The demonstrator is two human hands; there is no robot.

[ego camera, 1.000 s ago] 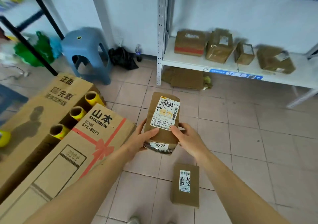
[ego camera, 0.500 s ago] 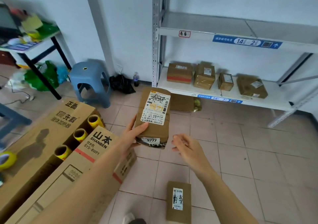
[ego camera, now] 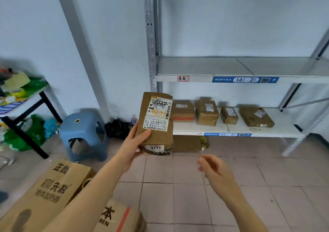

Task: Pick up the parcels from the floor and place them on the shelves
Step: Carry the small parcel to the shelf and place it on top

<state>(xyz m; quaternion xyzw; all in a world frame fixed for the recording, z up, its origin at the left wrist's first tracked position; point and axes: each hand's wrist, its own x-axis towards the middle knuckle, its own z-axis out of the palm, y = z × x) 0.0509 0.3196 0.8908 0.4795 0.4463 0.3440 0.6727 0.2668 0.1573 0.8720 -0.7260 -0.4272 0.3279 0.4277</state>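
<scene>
My right hand (ego camera: 212, 167) has let go and hangs open; my left grip (ego camera: 136, 142) alone now holds the parcel (ego camera: 155, 123), raised toward the shelves (ego camera: 249, 79) at frame centre.

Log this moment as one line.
left hand: holds parcel upright | right hand: empty, open | lower shelf: four parcels | upper shelf: bare
</scene>
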